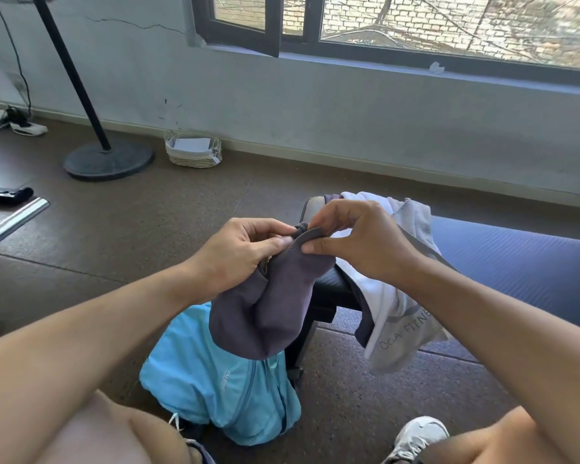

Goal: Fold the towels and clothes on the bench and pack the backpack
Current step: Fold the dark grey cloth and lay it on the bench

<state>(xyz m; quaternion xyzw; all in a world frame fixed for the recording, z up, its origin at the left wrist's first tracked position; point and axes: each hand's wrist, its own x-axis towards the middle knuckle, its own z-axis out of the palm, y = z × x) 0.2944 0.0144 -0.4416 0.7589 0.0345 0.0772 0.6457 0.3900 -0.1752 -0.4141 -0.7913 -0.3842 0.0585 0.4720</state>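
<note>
- Bare floor [188,209] is seen to the left and far side of the bench [516,262].
- The near end of the bench is covered by a white and grey towel [392,296].
- The floor just near the bench end is taken up by a blue backpack [221,390].
- Farther left, passage is blocked by a round stand base [108,160] and a wicker basket [193,152] beside the wall.

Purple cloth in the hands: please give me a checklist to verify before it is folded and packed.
1. Left hand pinches the purple cloth: ok.
2. Right hand pinches its top edge: ok.
3. Cloth spread flat for folding: not ok, it hangs bunched.
4. Blue backpack within reach below: ok.
5. Backpack zipper open: cannot tell.
6. Grey towel folded: not ok, it drapes off the bench.
</note>
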